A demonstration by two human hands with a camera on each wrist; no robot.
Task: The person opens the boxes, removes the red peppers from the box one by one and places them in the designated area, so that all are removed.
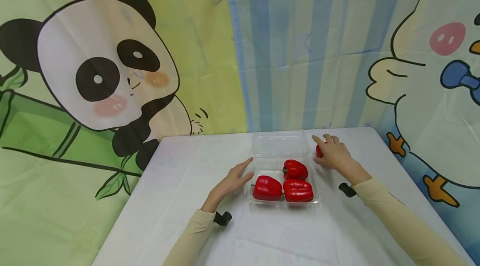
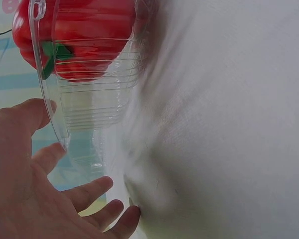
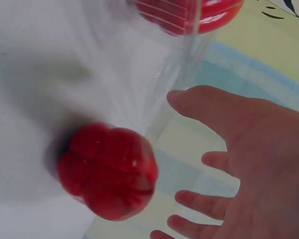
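Three red bell peppers, one of them a pepper [image 1: 267, 187] at the front left, lie in a clear plastic clamshell box [image 1: 316, 199] whose lid [image 1: 280, 146] is folded back. My left hand [image 1: 233, 179] is at the box's left side, fingers spread, with the thumb and index finger by the rim in the left wrist view. A fourth-side loose red bell pepper [image 3: 109, 172] rests on the table right of the lid. Over it reaches my right hand [image 1: 335, 153], fingers spread; the right wrist view shows a gap between hand and pepper.
The white table [image 1: 187, 166] carries the box near its middle. Behind it hangs a printed cloth [image 1: 292, 49] with a panda and a white bird. A black wrist camera [image 1: 223, 218] is strapped at the left wrist, another [image 1: 347, 190] at the right.
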